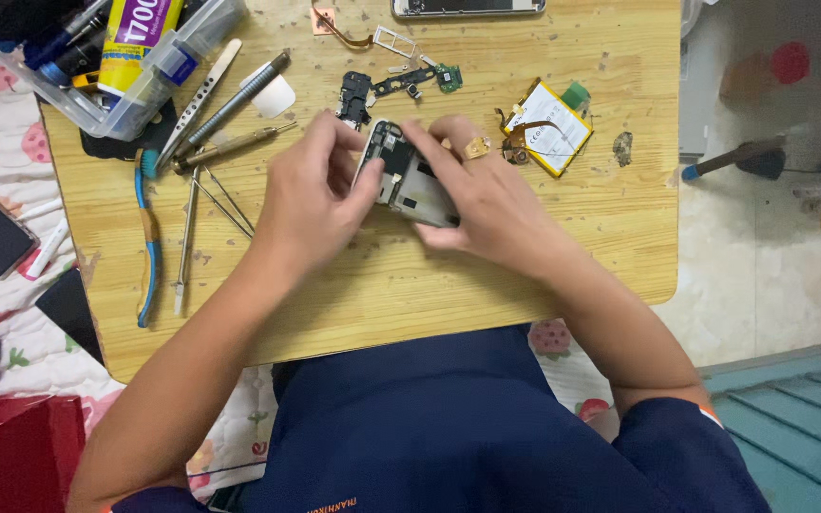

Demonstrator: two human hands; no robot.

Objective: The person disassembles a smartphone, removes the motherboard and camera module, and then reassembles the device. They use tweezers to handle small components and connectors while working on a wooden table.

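Both my hands hold an opened phone body (409, 180) with its dark insides showing, tilted just above the wooden table (486, 285). My left hand (311, 199) grips its left edge, thumb pressed on the frame. My right hand (486, 195), a gold ring on one finger, covers its right side and lower end, fingers lying over the top. Small removed parts (401, 81) lie just beyond the phone: a black board piece, a green circuit piece and a thin metal tray.
A flat battery (548, 123) with a yellow border lies to the right. Tweezers, screwdrivers (230, 142) and a blue-handled tool (149, 247) lie at left. A clear plastic box (116, 57) of tools sits at the far left corner. Another phone (467, 8) lies at the far edge.
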